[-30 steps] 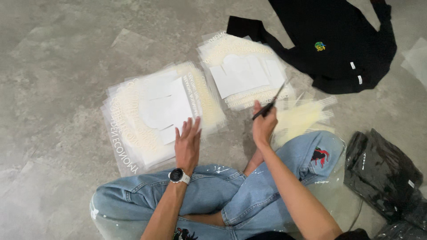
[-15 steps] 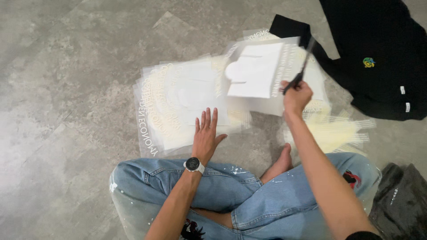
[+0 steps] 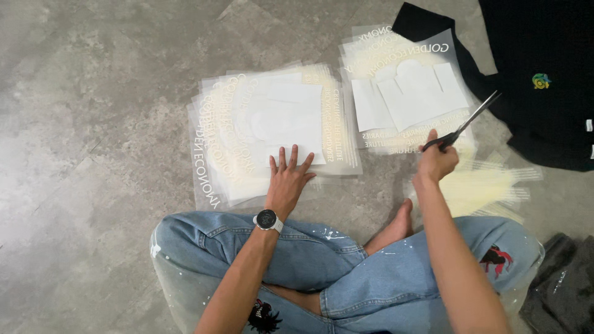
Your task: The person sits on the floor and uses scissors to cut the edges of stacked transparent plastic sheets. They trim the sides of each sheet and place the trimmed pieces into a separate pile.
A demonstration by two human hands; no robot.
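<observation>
I sit cross-legged on a grey floor in blue jeans. My left hand (image 3: pixel 286 180), with a watch on the wrist, lies flat with fingers spread on the near edge of a stack of clear printed transfer sheets (image 3: pixel 247 133). My right hand (image 3: pixel 436 162) grips black-handled scissors (image 3: pixel 465 124), blades slightly apart and pointing up to the right, over the near edge of a second stack of sheets (image 3: pixel 405 93) with white cut pieces on top.
A black garment (image 3: pixel 538 74) with a small coloured emblem lies at the upper right. Pale yellow cut strips (image 3: pixel 482 185) sit right of my right hand. A dark bagged bundle (image 3: pixel 563 284) rests at the lower right. My knees fill the bottom.
The view has shifted and steadied. My left hand has slid forward onto the left stack. My right hand with the scissors has dropped back toward me from the far stack.
</observation>
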